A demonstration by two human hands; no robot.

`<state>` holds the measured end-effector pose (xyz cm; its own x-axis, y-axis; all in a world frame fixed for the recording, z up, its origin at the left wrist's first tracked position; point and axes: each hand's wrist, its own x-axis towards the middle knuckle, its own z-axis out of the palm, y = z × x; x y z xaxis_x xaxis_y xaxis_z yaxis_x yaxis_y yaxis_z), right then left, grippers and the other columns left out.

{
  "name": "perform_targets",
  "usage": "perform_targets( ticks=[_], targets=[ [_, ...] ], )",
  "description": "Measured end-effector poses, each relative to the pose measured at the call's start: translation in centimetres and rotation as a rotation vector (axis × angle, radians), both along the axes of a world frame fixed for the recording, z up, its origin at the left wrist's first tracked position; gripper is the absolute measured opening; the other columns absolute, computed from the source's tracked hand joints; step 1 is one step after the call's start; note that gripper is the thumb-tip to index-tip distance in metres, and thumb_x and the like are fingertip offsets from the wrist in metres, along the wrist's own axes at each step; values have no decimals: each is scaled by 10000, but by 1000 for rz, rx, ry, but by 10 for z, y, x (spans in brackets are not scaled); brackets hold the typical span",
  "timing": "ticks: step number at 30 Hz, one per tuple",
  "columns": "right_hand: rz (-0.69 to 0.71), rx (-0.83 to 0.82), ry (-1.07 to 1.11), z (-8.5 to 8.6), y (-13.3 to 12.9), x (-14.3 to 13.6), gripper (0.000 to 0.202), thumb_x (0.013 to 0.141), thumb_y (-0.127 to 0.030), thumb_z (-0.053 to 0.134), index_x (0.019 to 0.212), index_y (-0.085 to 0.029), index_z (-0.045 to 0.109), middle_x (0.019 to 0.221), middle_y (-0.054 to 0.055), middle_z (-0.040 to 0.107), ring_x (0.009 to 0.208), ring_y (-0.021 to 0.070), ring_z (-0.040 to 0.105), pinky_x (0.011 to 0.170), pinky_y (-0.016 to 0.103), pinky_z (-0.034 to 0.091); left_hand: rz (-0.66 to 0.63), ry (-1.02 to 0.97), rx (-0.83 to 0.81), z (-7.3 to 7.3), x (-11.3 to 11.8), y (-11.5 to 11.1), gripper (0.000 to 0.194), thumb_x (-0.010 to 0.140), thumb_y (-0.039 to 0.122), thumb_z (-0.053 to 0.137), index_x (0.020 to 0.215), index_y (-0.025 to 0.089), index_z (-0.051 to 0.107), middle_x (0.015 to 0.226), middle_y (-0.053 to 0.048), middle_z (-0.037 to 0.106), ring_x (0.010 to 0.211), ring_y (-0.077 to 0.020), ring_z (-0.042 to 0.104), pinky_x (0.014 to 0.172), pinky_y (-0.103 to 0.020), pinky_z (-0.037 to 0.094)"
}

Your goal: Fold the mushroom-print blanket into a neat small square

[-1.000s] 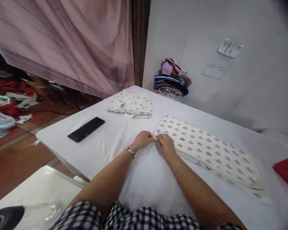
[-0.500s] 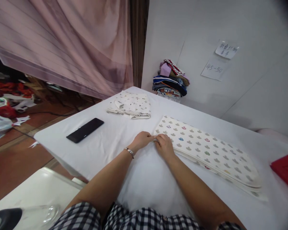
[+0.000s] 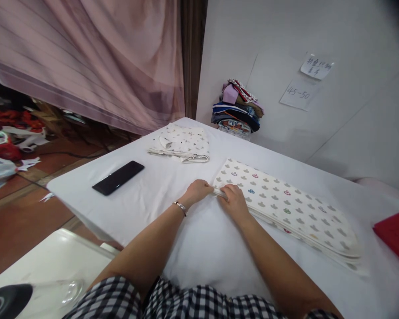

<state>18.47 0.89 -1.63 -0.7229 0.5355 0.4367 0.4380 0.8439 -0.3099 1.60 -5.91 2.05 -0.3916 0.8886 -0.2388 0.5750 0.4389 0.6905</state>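
A long folded cloth [image 3: 286, 208], cream with grey motifs and a few coloured ones, lies in layers across the white-covered table. At its near left corner, my left hand [image 3: 199, 191] pinches the edge; a bracelet circles that wrist. Just to the right, my right hand [image 3: 233, 201] grips the same layered edge, fingers curled over it and thumb beneath. A short stretch of the edge shows between the two hands. Beyond them rests a second folded cloth [image 3: 182, 142], white with small dark prints, which neither hand touches.
A black phone [image 3: 119, 177] lies on the table [image 3: 146, 199] at left. A red object [image 3: 395, 235] sits at the right edge. Stacked folded fabrics [image 3: 237, 108] stand by the wall behind. A white stool-like surface [image 3: 53, 261] holds a clear and black item at lower left.
My right hand has slid slightly right along the cloth's edge, widening the gap between my hands. The left hand stays at the corner. The view has shifted a little.
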Motion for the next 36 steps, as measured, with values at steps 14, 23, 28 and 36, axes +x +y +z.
perform_targets(
  ticks=[14, 23, 28, 36],
  targets=[
    [18, 31, -148, 7, 0, 1, 174, 884, -206, 526, 956, -190, 683, 926, 74, 597, 887, 216, 491, 778, 340, 384, -7, 84, 154, -7, 2, 1, 107, 718, 269, 579, 773, 207, 647, 799, -7, 667, 691, -141, 573, 598, -241, 399],
    [-18, 45, -151, 4, 2, -1, 178, 880, -231, 535, 969, -185, 682, 966, 77, 605, 890, 220, 488, 799, 345, 385, -315, 153, 381, -15, 0, 1, 107, 746, 249, 600, 819, 230, 676, 901, 11, 607, 728, -122, 556, 683, -255, 432],
    [9, 77, -203, 10, -3, 6, 193, 881, -195, 518, 1021, -169, 650, 1020, 83, 610, 923, 218, 494, 825, 333, 395, -331, 139, 383, -17, -4, 4, 117, 753, 272, 594, 827, 231, 674, 906, 12, 603, 739, -121, 548, 685, -255, 422],
    [-67, 88, -223, 19, -3, 105, 230, 905, -201, 447, 1068, -206, 609, 1115, 86, 603, 1011, 233, 512, 887, 383, 402, -318, 135, 366, -17, -5, 5, 135, 748, 291, 589, 826, 227, 678, 928, 6, 620, 742, -125, 548, 689, -261, 421]
  ],
)
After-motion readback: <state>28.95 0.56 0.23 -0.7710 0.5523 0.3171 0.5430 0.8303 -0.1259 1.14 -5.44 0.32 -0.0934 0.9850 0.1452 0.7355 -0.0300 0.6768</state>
